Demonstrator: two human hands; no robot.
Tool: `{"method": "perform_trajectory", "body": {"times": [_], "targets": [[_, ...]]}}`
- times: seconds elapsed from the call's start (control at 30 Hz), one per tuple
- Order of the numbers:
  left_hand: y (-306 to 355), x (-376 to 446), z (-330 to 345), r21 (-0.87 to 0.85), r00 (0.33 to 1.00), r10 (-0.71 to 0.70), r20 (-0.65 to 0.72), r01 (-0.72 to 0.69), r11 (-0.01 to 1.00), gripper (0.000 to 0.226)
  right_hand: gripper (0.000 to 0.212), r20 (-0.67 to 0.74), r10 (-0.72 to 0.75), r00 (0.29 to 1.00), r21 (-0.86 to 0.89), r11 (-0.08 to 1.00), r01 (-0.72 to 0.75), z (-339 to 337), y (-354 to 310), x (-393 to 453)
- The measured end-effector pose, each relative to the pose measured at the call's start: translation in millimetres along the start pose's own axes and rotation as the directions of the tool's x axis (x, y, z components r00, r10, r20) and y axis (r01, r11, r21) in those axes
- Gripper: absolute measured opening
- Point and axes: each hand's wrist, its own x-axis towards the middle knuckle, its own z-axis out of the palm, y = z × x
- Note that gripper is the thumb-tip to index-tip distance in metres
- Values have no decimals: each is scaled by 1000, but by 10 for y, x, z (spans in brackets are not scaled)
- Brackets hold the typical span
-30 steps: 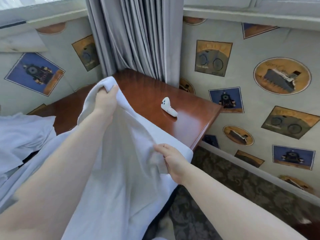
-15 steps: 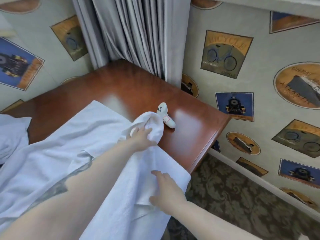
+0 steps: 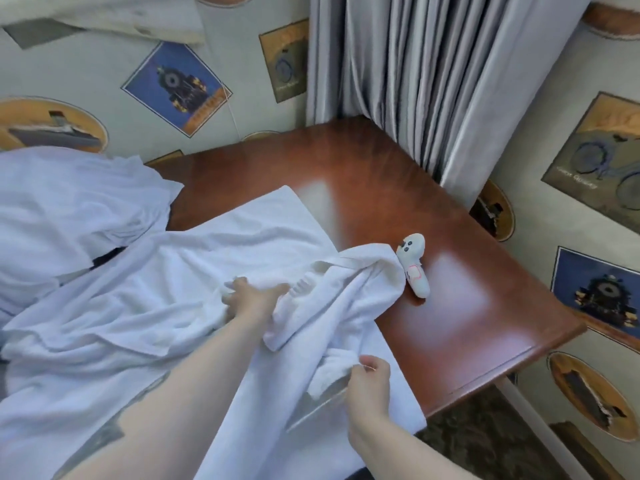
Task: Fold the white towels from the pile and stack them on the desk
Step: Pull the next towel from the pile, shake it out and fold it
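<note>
A white terry towel [image 3: 194,271] lies spread and rumpled over the near half of the desk [image 3: 433,209], its soft nap creased into long shallow folds. The left hand [image 3: 251,299] rests near the towel's middle, fingers curled into a bunched ridge of cloth; from that grip a thick twisted fold runs away to the right and ends in a lumpy corner. The right hand [image 3: 369,382] sits nearer the body and to the right of the left one, thumb and fingers pinching a small wad of the towel's edge close to the desk's front rim. Below that pinch the towel hangs off the desk in a flat sheet.

Just past the bunched corner, beyond and right of both grips, a small white controller [image 3: 414,265] with a rounded head lies on the bare wood, touching or nearly touching the cloth. The desk is glossy reddish-brown wood with a moulded edge. Left of the left hand, a loose pile [image 3: 69,209] of white towels heaps up. Grey pleated curtains [image 3: 433,74] hang behind the desk's far corner.
</note>
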Motion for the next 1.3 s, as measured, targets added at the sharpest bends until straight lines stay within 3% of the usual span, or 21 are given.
{"method": "perform_trajectory", "body": {"times": [0.1, 0.17, 0.23, 0.33, 0.43, 0.5, 0.57, 0.6, 0.7, 0.73, 0.8, 0.87, 0.93, 1.0, 1.07, 1.1, 1.17, 1.23, 1.3], "targets": [[154, -84, 172, -187, 952, -303, -38, 291, 938, 123, 10, 98, 144, 985, 206, 965, -161, 99, -131, 100], [250, -183, 333, -300, 916, -400, -25, 375, 877, 122, 14, 193, 213, 958, 202, 947, -251, 147, -276, 139], [257, -245, 441, -299, 900, -434, -42, 403, 865, 115, 29, 326, 294, 899, 219, 901, -374, 201, -419, 132], [136, -183, 432, -395, 979, -197, -51, 161, 905, 67, 35, 486, 307, 818, 247, 850, -466, 239, -495, 126], [192, 49, 101, -565, 997, -70, 43, 82, 821, 37, 8, 562, 277, 779, 185, 876, -445, 252, -527, 88], [444, 314, -263, -742, 993, -16, 121, 101, 663, 25, 16, 585, 299, 754, 90, 900, -427, 271, -548, 87], [827, 542, -617, -843, 984, 82, 158, 91, 529, 11, 10, 599, 337, 727, 52, 889, -455, 318, -553, 77], [1048, 610, -748, -880, 976, 142, 166, 81, 469, 15, 13, 602, 347, 719, 36, 888, -459, 338, -547, 77], [1659, 673, -990, -978, 880, 442, 174, 102, 181, 21, 38, 604, 365, 709, -22, 896, -443, 391, -538, 98], [1793, 650, -1014, -979, 825, 538, 174, 88, 183, 16, 43, 596, 365, 715, -19, 897, -442, 393, -548, 96], [1911, 615, -974, -931, 777, 595, 204, -33, 363, 10, 39, 555, 359, 750, 16, 897, -441, 383, -546, 111], [1768, 571, -758, -775, 809, 551, 203, -211, 595, 52, 26, 476, 356, 804, 71, 896, -438, 355, -529, 122], [1436, 484, -454, -548, 834, 531, 146, -379, 746, 72, 6, 301, 316, 900, 147, 917, -371, 312, -464, 180], [982, 383, -143, -343, 829, 543, 135, -475, 810, 69, 23, 41, 208, 977, 94, 973, -211, 241, -386, 257], [498, 270, 119, -68, 787, 586, 192, -585, 808, 68, 30, -83, 166, 983, 3, 986, -167, 194, -327, 230], [275, 204, 205, 66, 753, 622, 214, -647, 760, 66, 30, -39, 211, 977, 32, 977, -210, 195, -313, 204], [-55, 94, 290, 146, 692, 681, 241, -720, 679, 61, 29, 218, 308, 926, 160, 925, -345, 246, -387, 120], [-242, 33, 250, 43, 666, 703, 249, -733, 679, 53, 31, 519, 261, 814, 191, 893, -407, 178, -440, 32], [-356, -34, 156, -86, 665, 708, 236, -711, 697, 48, 33, 667, 170, 725, 172, 912, -372, -18, -413, -19]]}}
